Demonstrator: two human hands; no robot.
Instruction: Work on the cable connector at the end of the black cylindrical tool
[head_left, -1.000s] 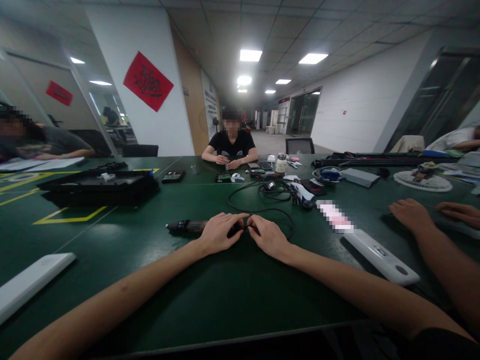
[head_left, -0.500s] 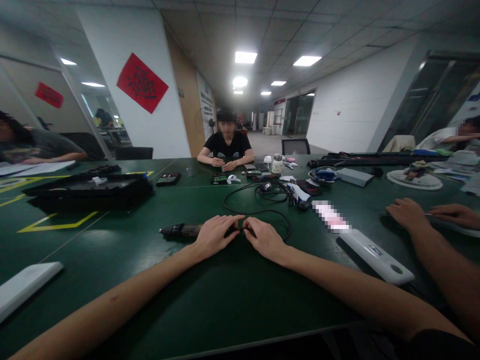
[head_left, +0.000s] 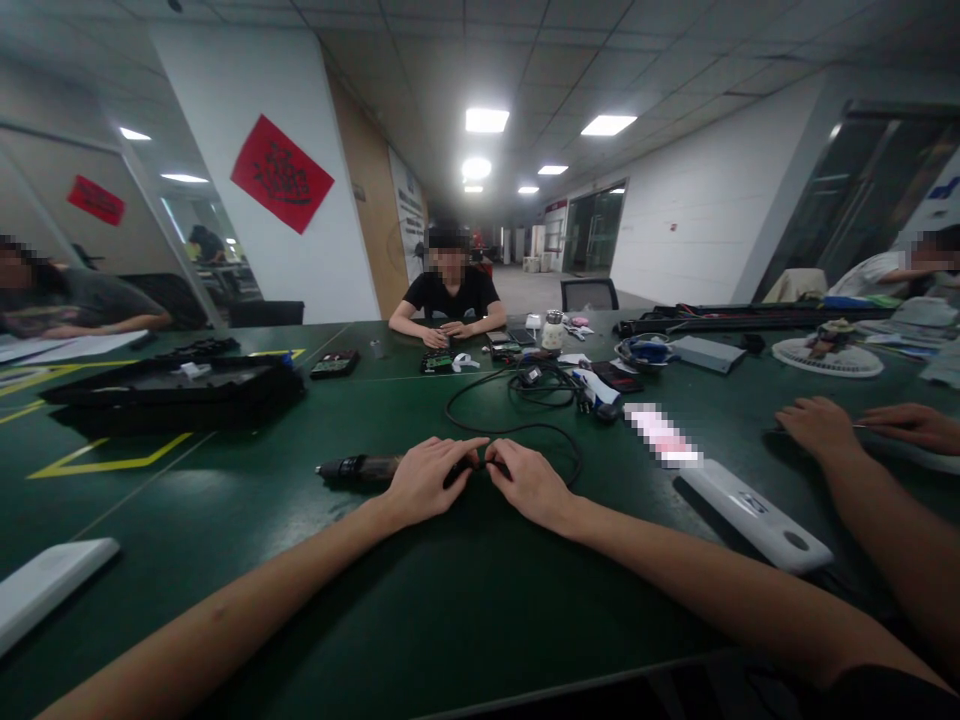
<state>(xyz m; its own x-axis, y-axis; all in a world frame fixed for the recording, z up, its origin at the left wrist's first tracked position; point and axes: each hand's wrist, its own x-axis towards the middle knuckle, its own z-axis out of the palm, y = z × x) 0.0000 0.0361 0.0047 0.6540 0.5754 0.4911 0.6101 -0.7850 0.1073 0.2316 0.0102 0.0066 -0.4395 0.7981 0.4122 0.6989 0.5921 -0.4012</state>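
A dark electric screwdriver (head_left: pixel 360 468) lies on the green table, its tip pointing left. My left hand (head_left: pixel 429 476) is wrapped over its rear end, the thumb and forefinger closing near where the cord leaves. Just to the right, my right hand (head_left: pixel 529 482) pinches the black cord (head_left: pixel 566 437) close to the tool's end. The fingertips of both hands nearly meet, and the exact joint between cord and tool is hidden by them. From my right hand the cord loops away toward a coil further back.
A white elongated device (head_left: pixel 754 515) lies right, beside a co-worker's hands (head_left: pixel 817 428). Left stand a black plastic tray (head_left: pixel 172 390) and a white box-like object (head_left: pixel 56 585). Across the table, a person (head_left: pixel 448 300) sits near circuit boards (head_left: pixel 436 362). A white fan part (head_left: pixel 825 357) lies far right.
My view has tilted slightly. Both my hands stay at the tool's rear end with almost no movement. The person opposite has shifted their hands.
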